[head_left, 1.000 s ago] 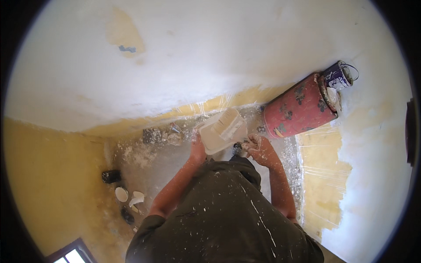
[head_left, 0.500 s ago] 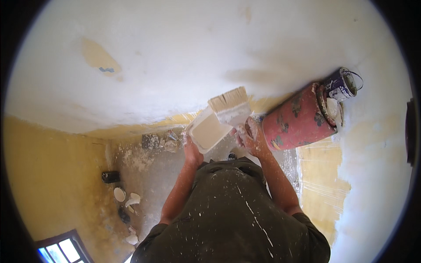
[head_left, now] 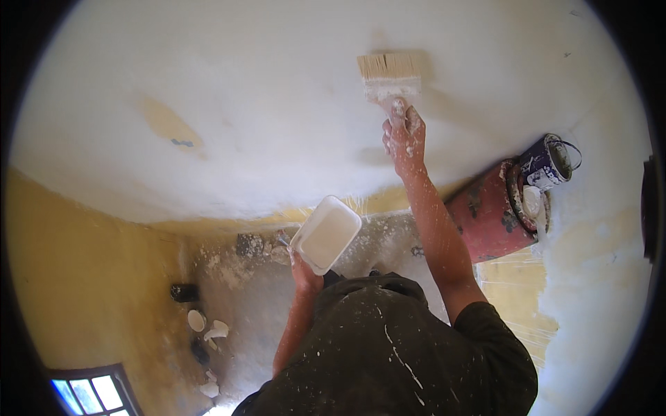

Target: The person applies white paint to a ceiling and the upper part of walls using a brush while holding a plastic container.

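My right hand [head_left: 404, 135], speckled with white, grips a wide pale-bristled brush [head_left: 388, 69] raised at the white-painted wall [head_left: 263, 104]; whether the bristles touch it is hard to tell. Lower down, my left hand [head_left: 303, 269] holds a white rectangular container [head_left: 326, 232] with pale, creamy contents. The wall has a yellowish patch [head_left: 166, 121] left of the brush and a yellow band along its foot.
A red drum [head_left: 485, 211] stands in the right corner, with a dark purple bucket [head_left: 544, 163] on it. White pieces [head_left: 196, 320] and dark objects [head_left: 183, 292] lie along the yellow left wall [head_left: 83, 263]. A window [head_left: 90, 392] shows at the lower left.
The brush has left the container, and my right arm has extended up with it to the wall. The container stays low in my left hand, now somewhat lower in view.
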Available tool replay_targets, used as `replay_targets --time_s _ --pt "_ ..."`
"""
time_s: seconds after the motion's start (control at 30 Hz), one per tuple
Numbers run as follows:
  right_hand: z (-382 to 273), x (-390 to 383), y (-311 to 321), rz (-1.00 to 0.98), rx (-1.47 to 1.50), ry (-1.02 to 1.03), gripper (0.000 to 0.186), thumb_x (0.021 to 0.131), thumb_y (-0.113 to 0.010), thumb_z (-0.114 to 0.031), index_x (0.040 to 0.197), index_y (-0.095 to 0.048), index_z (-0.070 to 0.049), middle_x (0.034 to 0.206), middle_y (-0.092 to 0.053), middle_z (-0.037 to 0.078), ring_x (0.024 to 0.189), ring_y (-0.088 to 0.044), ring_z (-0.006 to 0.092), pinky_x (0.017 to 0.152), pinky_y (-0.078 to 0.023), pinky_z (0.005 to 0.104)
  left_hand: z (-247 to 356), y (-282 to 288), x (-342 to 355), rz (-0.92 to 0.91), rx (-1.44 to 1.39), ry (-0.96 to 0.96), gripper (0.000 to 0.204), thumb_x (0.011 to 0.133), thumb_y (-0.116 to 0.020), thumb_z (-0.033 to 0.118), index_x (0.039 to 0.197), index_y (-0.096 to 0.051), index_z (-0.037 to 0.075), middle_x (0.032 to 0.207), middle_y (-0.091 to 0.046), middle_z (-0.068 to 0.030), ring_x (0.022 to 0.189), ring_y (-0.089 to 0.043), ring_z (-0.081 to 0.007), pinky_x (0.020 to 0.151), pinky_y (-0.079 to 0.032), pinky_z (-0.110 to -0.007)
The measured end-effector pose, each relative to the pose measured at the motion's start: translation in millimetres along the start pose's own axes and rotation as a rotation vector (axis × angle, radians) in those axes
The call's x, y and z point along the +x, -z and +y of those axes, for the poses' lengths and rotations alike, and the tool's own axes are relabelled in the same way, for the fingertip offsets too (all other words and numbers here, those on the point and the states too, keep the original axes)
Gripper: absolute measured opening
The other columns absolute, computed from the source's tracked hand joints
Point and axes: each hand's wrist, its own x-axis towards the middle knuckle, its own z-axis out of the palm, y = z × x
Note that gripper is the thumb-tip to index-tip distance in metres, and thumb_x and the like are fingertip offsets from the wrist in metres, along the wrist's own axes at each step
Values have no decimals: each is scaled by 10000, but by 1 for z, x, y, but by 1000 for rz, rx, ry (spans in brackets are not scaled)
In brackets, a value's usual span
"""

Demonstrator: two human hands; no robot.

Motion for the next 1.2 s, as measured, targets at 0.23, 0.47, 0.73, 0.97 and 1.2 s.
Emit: replay_targets --time_s 0.23,0.47,0.73,0.97,1.2 --pt "41 -9 15 18 -40 -162 341 911 -530 -388 1025 -546 -67 578 -407 -44 396 -350 37 329 -299 193 0 9 33 30 -511 315 467 985 -287 371 1359 -336 96 1308 -465 -81 1177 -485 -247 957 -426 -404" --pt "6 -16 46 -347 -101 -135 122 877 -529 -98 948 -575 -11 824 -568 75 656 -526 113 566 -479 232 13 24 76 -66 -386 372 491 983 -277 417 1370 -337 121 1347 -437 -65 1204 -460 -247 970 -412 -400" --pt "-173 38 -33 -406 441 -347 237 869 -520 -58 1064 -513 76 1034 -564 142 717 -512 112 557 -467 176 18 39 98 -175 -386 360 500 978 -285 433 1373 -336 132 1354 -427 -63 1205 -456 -252 960 -424 -414" --pt "-196 -6 -50 -468 217 53 252 895 -530 -135 1077 -496 37 970 -557 57 669 -465 61 465 -395 136 8 55 97 -237 -322 280 501 956 -331 442 1366 -308 155 1334 -421 -69 1171 -478 -277 888 -464 -463" --pt "-14 30 -2 -114 24 -98 293 889 -586 -323 1104 -557 -126 851 -584 19 557 -473 65 432 -396 181 13 57 90 -131 -410 429 491 980 -295 418 1374 -330 127 1353 -439 -63 1215 -455 -255 979 -412 -400"
